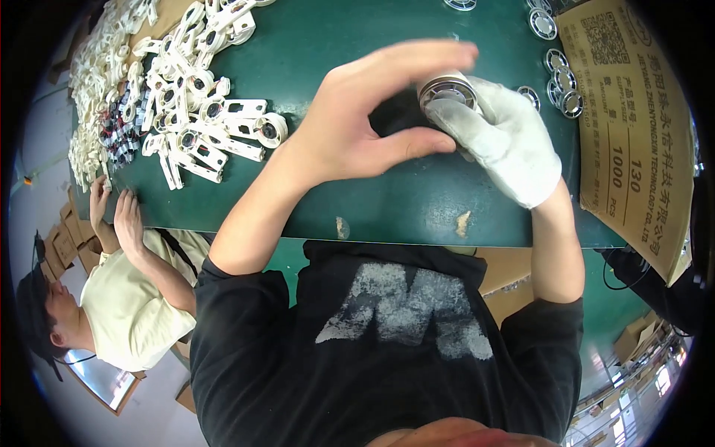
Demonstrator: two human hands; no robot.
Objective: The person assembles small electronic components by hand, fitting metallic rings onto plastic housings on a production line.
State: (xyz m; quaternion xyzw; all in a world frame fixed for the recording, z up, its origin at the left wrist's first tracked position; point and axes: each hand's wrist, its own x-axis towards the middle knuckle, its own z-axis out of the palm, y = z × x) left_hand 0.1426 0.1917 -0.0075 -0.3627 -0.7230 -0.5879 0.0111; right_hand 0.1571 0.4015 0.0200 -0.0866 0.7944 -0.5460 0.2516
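My right hand [506,138], in a white glove, is closed around a round part with a silver slotted ring [449,92], its thumb lying across the ring's face. Most of what the glove grips is hidden; a pale edge shows above the ring. Just left of it, my bare left hand [372,112] is open, fingers and thumb spread around the near side of the part. Its fingertips are slightly blurred, and I cannot tell whether they touch it. Nothing shows inside the left hand.
White plastic housings [201,119] are heaped at the left of the green table [335,201]. Loose silver rings [564,78] lie at the right, beside a cardboard box [633,127]. At the far left a co-worker's hands [119,220] rest at the table edge. Small scraps [462,223] lie near me.
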